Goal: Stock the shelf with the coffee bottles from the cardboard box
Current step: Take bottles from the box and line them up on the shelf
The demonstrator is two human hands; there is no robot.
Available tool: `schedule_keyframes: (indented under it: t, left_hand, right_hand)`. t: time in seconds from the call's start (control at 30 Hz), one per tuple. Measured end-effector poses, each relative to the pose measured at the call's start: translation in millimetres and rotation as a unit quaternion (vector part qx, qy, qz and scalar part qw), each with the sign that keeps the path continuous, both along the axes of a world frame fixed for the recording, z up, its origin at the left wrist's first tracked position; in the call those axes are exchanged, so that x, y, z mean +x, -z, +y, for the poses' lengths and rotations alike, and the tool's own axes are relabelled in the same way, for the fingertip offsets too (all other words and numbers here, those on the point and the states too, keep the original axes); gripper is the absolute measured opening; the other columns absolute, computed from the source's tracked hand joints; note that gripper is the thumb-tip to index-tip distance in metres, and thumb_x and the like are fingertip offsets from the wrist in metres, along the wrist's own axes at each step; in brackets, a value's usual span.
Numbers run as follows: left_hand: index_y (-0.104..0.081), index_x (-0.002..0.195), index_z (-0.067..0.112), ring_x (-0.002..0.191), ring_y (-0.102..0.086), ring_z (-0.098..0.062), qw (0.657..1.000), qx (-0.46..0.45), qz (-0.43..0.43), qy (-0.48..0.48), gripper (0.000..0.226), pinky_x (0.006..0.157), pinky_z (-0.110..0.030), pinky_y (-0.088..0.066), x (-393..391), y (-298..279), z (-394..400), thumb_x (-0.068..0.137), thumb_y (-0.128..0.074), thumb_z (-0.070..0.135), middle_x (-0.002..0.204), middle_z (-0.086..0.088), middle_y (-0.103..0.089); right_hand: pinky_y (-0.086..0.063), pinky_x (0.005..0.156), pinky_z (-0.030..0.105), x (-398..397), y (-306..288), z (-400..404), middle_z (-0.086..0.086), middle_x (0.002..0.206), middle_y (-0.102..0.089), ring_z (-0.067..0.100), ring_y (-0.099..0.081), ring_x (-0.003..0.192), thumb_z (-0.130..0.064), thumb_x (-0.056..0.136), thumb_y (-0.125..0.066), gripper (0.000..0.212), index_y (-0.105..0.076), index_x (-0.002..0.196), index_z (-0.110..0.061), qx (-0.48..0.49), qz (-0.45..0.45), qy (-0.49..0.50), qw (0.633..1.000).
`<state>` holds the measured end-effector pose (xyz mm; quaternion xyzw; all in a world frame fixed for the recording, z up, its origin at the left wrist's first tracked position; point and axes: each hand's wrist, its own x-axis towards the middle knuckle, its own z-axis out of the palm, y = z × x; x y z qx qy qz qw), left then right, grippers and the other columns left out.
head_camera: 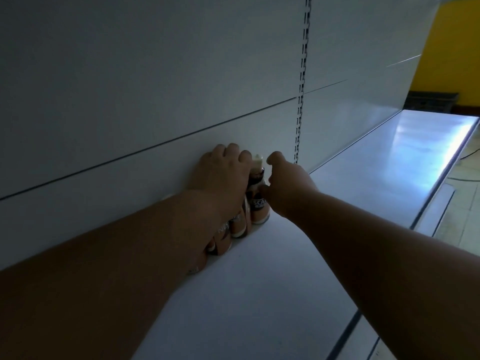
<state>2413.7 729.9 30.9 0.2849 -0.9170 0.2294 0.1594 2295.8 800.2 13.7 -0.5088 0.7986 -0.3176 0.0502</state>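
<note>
Several brown-and-cream coffee bottles [257,203] stand in a row against the back panel of a white metal shelf [259,281]. My left hand [220,172] lies over the tops of the bottles at the left of the row and hides most of them. My right hand [283,188] is on the right side of the rightmost bottle, fingers curled around its body below the white cap [258,160]. The cardboard box is not in view.
The shelf's white back panel [130,87] rises behind the bottles, with a slotted upright [301,87] just right of them. The shelf runs on to the right to its front edge [441,183]. A yellow wall [452,48] and tiled floor lie beyond.
</note>
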Motion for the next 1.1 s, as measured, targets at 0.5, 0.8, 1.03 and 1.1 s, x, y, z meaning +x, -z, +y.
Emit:
schedule_keyframes:
  t: [0.5,0.8,1.03,1.1]
  left_hand:
    - [-0.053,0.115,0.012,0.104,-0.050,-0.031,0.994,0.088,0.002,-0.057,0.034,0.087,-0.042,-0.040,213.5,-19.4,127.3,0.089,-0.051,0.033,0.115,-0.012,-0.053]
    - [-0.053,0.097,0.020,0.096,-0.050,-0.025,0.973,0.170,0.065,-0.140,0.015,0.078,-0.034,-0.038,341.6,-9.7,115.6,0.085,-0.052,0.028,0.099,-0.003,-0.051]
    - [-0.056,0.114,0.015,0.103,-0.051,-0.028,0.980,0.118,0.068,-0.143,0.036,0.088,-0.041,-0.044,353.6,-14.0,65.5,0.084,-0.056,0.034,0.113,-0.007,-0.054]
    - [-0.055,0.120,0.015,0.106,-0.052,-0.029,0.984,0.091,0.030,-0.147,0.043,0.091,-0.042,-0.043,350.1,-14.4,57.4,0.085,-0.055,0.039,0.116,-0.008,-0.055]
  right_hand:
    - [-0.040,0.071,0.032,153.7,-84.9,111.2,0.006,0.098,-0.055,0.025,-0.055,0.088,-0.023,0.086,-0.062,0.038,-0.049,0.120,-0.013,0.013,0.140,-0.133,0.981]
    - [-0.046,0.082,0.034,280.6,-47.8,97.1,0.011,0.114,-0.056,0.030,-0.057,0.104,-0.029,0.087,-0.061,0.036,-0.057,0.119,-0.015,0.017,0.186,-0.247,0.951]
    - [-0.049,0.083,0.039,296.3,-44.7,52.5,0.011,0.110,-0.056,0.030,-0.057,0.099,-0.022,0.092,-0.055,0.028,-0.053,0.119,-0.012,0.023,0.177,-0.246,0.953]
    - [-0.048,0.082,0.038,297.8,-44.0,38.6,0.011,0.111,-0.055,0.030,-0.057,0.099,-0.019,0.093,-0.054,0.029,-0.051,0.121,-0.013,0.027,0.175,-0.244,0.953]
